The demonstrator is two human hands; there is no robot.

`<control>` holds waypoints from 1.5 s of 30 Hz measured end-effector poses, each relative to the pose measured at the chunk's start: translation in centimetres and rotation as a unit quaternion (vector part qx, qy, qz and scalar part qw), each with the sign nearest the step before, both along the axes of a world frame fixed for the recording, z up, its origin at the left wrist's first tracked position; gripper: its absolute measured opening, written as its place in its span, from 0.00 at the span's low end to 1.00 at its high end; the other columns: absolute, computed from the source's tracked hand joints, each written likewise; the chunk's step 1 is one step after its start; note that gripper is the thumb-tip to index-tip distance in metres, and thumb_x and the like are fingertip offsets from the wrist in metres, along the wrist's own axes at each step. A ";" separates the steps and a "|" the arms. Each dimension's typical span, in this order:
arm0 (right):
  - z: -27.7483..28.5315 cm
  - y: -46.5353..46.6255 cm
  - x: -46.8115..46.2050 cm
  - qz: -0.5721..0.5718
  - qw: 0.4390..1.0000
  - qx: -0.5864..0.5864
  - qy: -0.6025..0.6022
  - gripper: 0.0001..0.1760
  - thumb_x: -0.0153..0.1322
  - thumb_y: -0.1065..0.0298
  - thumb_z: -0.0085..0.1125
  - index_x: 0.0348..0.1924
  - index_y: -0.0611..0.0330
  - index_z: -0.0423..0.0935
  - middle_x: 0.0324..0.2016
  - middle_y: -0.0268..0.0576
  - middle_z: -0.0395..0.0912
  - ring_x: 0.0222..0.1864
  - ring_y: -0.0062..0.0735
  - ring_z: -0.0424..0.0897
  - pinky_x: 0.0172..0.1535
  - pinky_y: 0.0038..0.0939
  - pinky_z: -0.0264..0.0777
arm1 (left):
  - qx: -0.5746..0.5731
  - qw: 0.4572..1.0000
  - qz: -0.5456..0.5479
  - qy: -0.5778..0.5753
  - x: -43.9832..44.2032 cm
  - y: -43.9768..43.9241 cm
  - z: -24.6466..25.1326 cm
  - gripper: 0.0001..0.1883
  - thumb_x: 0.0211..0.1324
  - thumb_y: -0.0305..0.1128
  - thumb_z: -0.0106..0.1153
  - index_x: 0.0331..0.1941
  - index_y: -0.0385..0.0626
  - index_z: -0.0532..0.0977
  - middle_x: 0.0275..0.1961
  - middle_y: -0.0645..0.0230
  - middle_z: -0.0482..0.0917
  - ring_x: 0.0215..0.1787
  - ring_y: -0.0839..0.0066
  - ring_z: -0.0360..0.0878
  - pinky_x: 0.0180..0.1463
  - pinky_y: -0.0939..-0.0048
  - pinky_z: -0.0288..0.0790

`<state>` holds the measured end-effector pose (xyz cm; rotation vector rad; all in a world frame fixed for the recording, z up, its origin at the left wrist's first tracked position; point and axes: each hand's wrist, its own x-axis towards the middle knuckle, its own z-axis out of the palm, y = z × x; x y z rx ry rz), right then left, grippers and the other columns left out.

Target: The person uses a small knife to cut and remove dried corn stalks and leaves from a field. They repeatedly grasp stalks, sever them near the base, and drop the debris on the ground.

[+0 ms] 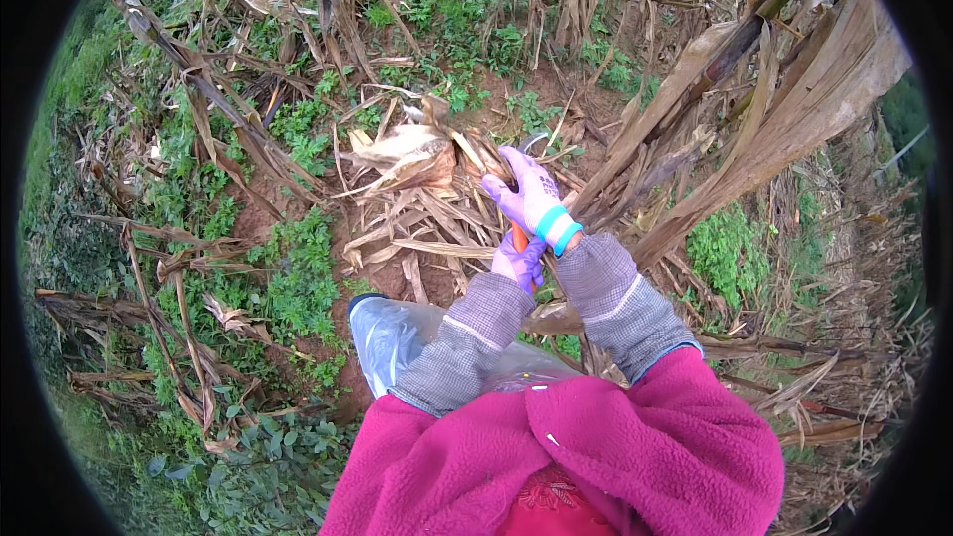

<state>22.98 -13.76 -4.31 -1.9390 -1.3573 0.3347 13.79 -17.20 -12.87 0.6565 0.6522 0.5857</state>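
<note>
My left hand [517, 260], in a purple glove, is closed around the orange handle [519, 237] of what looks like a sickle. A curved metal blade [532, 140] shows just beyond my right hand [527, 190]; the stretch between handle and blade is hidden. My right hand, in a purple glove with a blue-and-white cuff, sits above the left. Its thumb and fingers are around a dry brown stalk [485, 152], apparently maize. Left of it, pale dry husks [409, 152] lie heaped on cut stalks and leaves [439, 219].
Tall dry maize stalks [715, 82] lean in close on my right. More broken stalks [216, 97] slant at the left among green weeds [301, 268]. Reddish soil [387, 279] shows in patches. Clear plastic [394, 331] covers my leg.
</note>
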 end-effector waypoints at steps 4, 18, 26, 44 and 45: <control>-2.0 -1.6 -0.1 0.009 0.943 -0.135 -0.305 0.33 0.63 0.43 0.60 0.56 0.49 0.68 0.48 0.45 0.70 0.52 0.45 0.69 0.51 0.51 0.61 | -0.032 0.995 -0.039 0.091 -1.3 -2.5 -2.0 0.10 0.60 0.32 0.59 0.41 0.47 0.69 0.21 0.74 0.69 0.13 0.81 0.62 0.14 0.74 0.61; -8.5 -3.7 5.5 0.006 0.914 -0.110 0.391 0.10 0.74 0.58 0.48 0.44 0.51 0.72 0.19 0.23 0.64 0.15 0.12 0.59 0.15 0.19 0.54 | -0.004 0.926 0.273 0.260 -10.7 0.2 -8.5 0.12 0.67 0.44 0.46 0.35 0.50 0.65 0.18 0.75 0.65 0.10 0.83 0.58 0.09 0.75 0.55; -6.3 -6.2 2.7 0.066 0.879 -0.238 0.409 0.12 0.74 0.59 0.50 0.37 0.59 0.75 0.20 0.26 0.67 0.19 0.16 0.62 0.22 0.22 0.60 | 0.649 0.657 -0.115 0.366 -10.5 4.5 1.1 0.10 0.63 0.39 0.51 0.40 0.44 0.70 0.31 0.50 0.77 0.32 0.48 0.77 0.33 0.52 0.69; 6.7 -17.8 11.2 0.036 0.841 -0.042 0.539 0.16 0.76 0.57 0.45 0.25 0.53 0.64 0.11 0.22 0.56 0.07 0.10 0.54 0.09 0.15 0.47 | 0.584 0.526 -0.269 0.556 -26.7 19.9 -8.5 0.13 0.57 0.43 0.55 0.41 0.51 0.76 0.33 0.53 0.81 0.36 0.54 0.81 0.43 0.56 0.74; 7.3 -18.9 12.2 -0.022 0.868 -0.024 0.496 0.17 0.76 0.55 0.45 0.26 0.54 0.64 0.11 0.22 0.55 0.08 0.09 0.53 0.10 0.15 0.46 | 0.580 0.533 -0.259 0.559 -25.8 20.5 -7.0 0.14 0.57 0.45 0.54 0.42 0.50 0.76 0.33 0.54 0.81 0.37 0.53 0.81 0.43 0.57 0.74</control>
